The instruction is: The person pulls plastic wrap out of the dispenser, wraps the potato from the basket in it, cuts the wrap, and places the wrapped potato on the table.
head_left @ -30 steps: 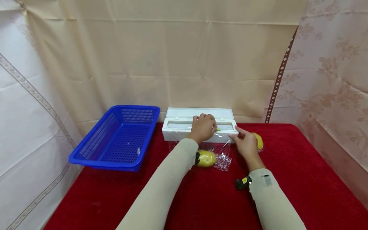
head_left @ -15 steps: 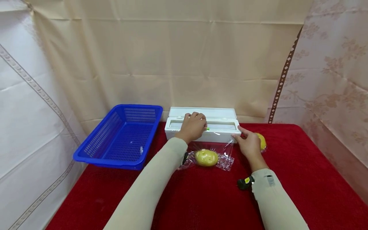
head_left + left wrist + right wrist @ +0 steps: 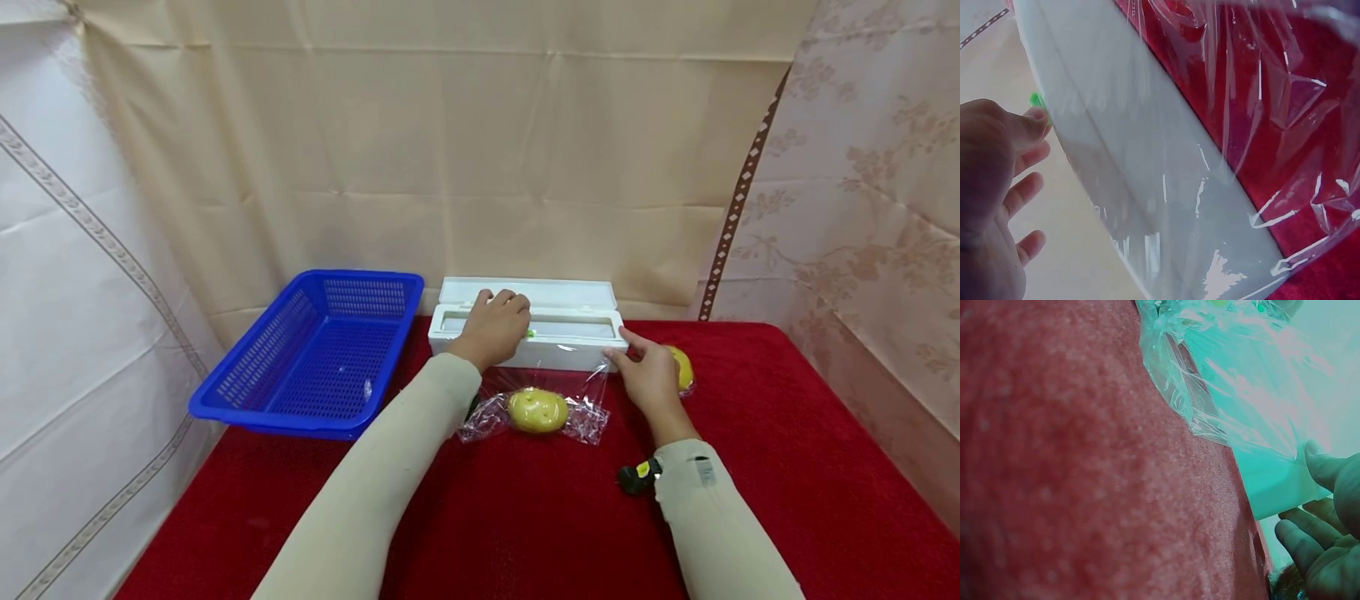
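A white cling film dispenser stands at the back of the table, its lid raised behind it. My left hand is over its top, thumb and fingers pinching a small green slider on the front edge. My right hand grips the box's right end, thumb on the front face. Clear cling film hangs down the front and spreads onto the cloth. A yellow potato-like item lies in that film, which is bunched on both sides of it.
A blue perforated basket stands to the left with a small shiny bit inside. Another yellow item, in film, lies behind my right hand. Red cloth covers the table, and a beige curtain hangs behind.
My left hand has slid leftward along the dispenser's front edge, taking the green slider with it. The right hand keeps its grip on the right end.
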`<state>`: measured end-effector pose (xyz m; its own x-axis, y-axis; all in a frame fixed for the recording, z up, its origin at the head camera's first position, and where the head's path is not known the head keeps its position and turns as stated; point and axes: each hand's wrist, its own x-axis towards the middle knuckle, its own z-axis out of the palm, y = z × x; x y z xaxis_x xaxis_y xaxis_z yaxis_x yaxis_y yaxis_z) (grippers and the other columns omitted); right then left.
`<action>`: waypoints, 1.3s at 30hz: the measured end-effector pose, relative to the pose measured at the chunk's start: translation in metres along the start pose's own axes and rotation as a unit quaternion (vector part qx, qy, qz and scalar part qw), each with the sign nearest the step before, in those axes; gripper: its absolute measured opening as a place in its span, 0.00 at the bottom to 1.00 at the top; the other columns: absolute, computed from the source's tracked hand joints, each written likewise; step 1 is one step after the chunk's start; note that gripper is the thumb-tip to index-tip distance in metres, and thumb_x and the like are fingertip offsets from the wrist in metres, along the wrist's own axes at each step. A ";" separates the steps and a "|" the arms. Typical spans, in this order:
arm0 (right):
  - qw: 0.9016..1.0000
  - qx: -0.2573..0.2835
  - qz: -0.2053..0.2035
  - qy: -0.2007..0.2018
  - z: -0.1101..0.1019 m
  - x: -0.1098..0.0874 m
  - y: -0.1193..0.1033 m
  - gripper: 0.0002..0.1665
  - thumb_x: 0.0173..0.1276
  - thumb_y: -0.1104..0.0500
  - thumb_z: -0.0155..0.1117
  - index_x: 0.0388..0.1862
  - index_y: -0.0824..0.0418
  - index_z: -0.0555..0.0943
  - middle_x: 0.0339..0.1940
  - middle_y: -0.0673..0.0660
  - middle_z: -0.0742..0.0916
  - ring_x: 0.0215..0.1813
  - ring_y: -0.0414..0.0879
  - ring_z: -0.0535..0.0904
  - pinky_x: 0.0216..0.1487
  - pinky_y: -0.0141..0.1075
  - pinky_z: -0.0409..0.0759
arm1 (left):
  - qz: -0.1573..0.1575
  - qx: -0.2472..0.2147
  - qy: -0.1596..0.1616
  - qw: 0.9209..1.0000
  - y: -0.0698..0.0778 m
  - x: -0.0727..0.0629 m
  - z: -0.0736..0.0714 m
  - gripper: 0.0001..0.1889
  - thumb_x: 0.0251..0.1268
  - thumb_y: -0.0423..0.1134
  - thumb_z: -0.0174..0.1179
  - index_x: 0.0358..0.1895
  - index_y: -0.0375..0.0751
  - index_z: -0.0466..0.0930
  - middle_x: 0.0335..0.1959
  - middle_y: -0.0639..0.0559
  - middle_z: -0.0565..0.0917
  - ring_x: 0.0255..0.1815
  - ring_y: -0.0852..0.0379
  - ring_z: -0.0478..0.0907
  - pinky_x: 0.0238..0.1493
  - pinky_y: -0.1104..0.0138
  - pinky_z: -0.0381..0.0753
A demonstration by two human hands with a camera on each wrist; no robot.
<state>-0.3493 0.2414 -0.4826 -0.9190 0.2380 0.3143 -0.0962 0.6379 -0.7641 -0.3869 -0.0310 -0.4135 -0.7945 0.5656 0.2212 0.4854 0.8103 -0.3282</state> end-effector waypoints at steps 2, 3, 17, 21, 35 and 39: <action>1.000 0.000 0.000 0.001 0.000 0.000 0.000 0.33 0.70 0.49 0.73 0.71 0.55 0.78 0.66 0.61 0.84 0.64 0.55 0.81 0.61 0.49 0.78 | -0.003 -0.012 0.002 1.000 -0.001 0.000 0.001 0.09 0.79 0.44 0.55 0.52 0.54 0.84 0.72 0.60 0.73 0.74 0.54 0.65 0.71 0.49 0.65; 1.000 0.000 -0.001 0.002 0.000 0.000 0.000 0.33 0.70 0.49 0.73 0.71 0.55 0.78 0.66 0.61 0.84 0.64 0.55 0.81 0.61 0.49 0.78 | -0.005 -0.019 0.002 1.000 -0.002 0.000 0.002 0.08 0.79 0.43 0.55 0.50 0.54 0.84 0.72 0.61 0.72 0.74 0.55 0.65 0.70 0.49 0.65; 1.000 0.006 0.014 -0.016 0.000 -0.001 -0.005 0.35 0.70 0.46 0.72 0.73 0.53 0.77 0.68 0.62 0.82 0.67 0.56 0.80 0.64 0.51 0.77 | -0.052 -0.087 -0.021 0.995 -0.031 -0.022 0.008 0.08 0.81 0.45 0.52 0.52 0.56 0.81 0.68 0.62 0.74 0.71 0.54 0.66 0.63 0.51 0.69; 1.000 0.002 0.017 -0.015 -0.002 -0.001 -0.004 0.35 0.70 0.45 0.72 0.74 0.53 0.76 0.69 0.62 0.81 0.68 0.57 0.79 0.63 0.51 0.77 | -0.054 -0.087 -0.024 0.994 -0.049 -0.030 0.010 0.09 0.81 0.45 0.52 0.51 0.55 0.83 0.65 0.59 0.78 0.70 0.51 0.69 0.66 0.47 0.69; 1.000 -0.002 0.020 -0.021 -0.001 -0.003 -0.001 0.36 0.71 0.43 0.69 0.74 0.52 0.75 0.71 0.61 0.80 0.71 0.57 0.77 0.65 0.52 0.74 | -0.089 -0.074 -0.083 0.990 -0.088 -0.057 -0.002 0.07 0.79 0.48 0.56 0.44 0.58 0.84 0.63 0.58 0.79 0.74 0.48 0.66 0.76 0.40 0.56; 1.000 -0.004 0.015 -0.017 0.000 -0.002 -0.002 0.35 0.72 0.44 0.70 0.74 0.52 0.76 0.70 0.60 0.80 0.69 0.56 0.78 0.63 0.50 0.75 | -0.096 -0.087 -0.080 0.988 -0.097 -0.062 0.000 0.06 0.77 0.47 0.58 0.44 0.58 0.85 0.63 0.57 0.79 0.74 0.48 0.65 0.77 0.38 0.53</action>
<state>-0.3471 0.2401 -0.4814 -0.9340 0.2324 0.2715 -0.0651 0.6364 -0.7686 -0.3849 -0.1447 -0.3951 -0.9188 0.3788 0.1110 0.3646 0.9222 -0.1288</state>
